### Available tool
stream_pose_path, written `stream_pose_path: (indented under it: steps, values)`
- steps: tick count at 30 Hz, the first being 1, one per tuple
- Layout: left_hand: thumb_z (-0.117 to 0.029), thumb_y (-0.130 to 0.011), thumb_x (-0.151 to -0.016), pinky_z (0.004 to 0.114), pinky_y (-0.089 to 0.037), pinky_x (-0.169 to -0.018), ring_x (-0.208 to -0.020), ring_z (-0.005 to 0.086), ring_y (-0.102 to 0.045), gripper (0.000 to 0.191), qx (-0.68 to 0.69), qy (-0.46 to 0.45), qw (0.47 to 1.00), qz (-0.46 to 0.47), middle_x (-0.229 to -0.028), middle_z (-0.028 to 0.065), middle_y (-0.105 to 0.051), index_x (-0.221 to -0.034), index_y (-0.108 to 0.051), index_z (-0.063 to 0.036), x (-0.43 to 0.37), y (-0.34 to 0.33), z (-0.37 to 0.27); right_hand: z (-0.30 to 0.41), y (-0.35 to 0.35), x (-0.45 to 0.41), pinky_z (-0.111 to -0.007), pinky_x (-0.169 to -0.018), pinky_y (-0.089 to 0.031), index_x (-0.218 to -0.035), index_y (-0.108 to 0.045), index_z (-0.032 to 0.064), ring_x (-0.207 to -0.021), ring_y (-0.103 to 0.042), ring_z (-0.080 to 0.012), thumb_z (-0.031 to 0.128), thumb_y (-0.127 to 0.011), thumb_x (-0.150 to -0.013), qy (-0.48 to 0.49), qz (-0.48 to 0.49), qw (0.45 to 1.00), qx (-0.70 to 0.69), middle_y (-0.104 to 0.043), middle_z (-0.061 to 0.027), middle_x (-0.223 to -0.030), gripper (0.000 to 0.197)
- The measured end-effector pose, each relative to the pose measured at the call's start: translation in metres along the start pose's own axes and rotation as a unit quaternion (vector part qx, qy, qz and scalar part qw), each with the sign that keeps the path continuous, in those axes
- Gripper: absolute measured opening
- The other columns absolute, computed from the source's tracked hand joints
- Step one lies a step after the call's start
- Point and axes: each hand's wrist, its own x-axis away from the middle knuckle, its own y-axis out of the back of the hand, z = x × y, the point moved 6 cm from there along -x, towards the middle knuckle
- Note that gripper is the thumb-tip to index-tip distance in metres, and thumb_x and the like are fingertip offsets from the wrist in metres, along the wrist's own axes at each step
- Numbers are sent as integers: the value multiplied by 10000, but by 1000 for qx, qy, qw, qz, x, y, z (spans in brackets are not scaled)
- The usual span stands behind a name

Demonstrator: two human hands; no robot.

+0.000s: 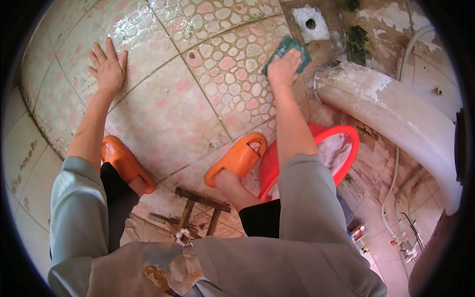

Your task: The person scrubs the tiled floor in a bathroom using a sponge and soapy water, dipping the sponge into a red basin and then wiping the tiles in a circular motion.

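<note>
My left hand (107,68) lies flat with spread fingers on a wet, pale tile (148,122) with pink blotches, holding nothing. Under my right hand (285,67) is a green scouring pad (305,59), pressed against the floor with some suds on it. The pad sits at the edge of a pebble-patterned tile (234,63). Just beyond it, white foam (320,34) surrounds a dark round drain hole (310,24). A red plastic basin (354,139) with foamy contents stands by my right forearm, which covers part of it.
A stained white ceramic pedestal (386,98) rises at the right, with a grey hose (404,55) behind it. Orange slippers (237,159) are on my feet. A small wooden stool (202,200) stands between my legs. Pipes and valves (410,252) run along the lower right wall.
</note>
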Motion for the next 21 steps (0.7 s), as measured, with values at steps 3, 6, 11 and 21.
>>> stream_pose_path:
  steps: [3, 6, 11, 21]
  values:
    - [-492, -369, -853, 611, -120, -959, -1280, 415, -39, 627, -7, 14, 1000, -13, -1399, 201, -79, -1354, -175, -169, 4, 0, 17, 19, -11, 57, -507, -986, -216, -1317, -164, -27, -1300, -117, -305, 224, -438, -850, -9, 46, 999, -1, -127, -187, -1396, 597]
    - [-494, -370, -852, 610, -121, -960, -1279, 411, -52, 626, -23, 23, 999, -12, -1396, 198, -91, -1353, -181, -170, 4, 1, 21, 16, -32, 101, -517, -984, -217, -1325, -142, -20, -1303, -106, -303, 235, -443, -849, -5, 65, 998, 19, -114, -192, -1398, 618]
    - [-492, -373, -851, 613, -122, -957, -1278, 411, -49, 625, -29, 10, 999, 15, -1394, 197, -93, -1353, -179, -174, -1, -2, 7, -27, 1, 9, -540, -973, -220, -1317, -166, -17, -1298, -123, -303, 264, -424, -865, -116, -1, 993, -23, -126, -192, -1395, 591]
    - [-484, -376, -852, 617, -127, -954, -1274, 424, -37, 621, -19, 14, 1000, 18, -1389, 203, -92, -1349, -178, -167, 3, 2, 9, -71, -20, 35, -500, -1001, -200, -1344, -119, 12, -1300, -107, -315, 310, -394, -870, -227, 1, 974, -26, -70, -176, -1413, 624]
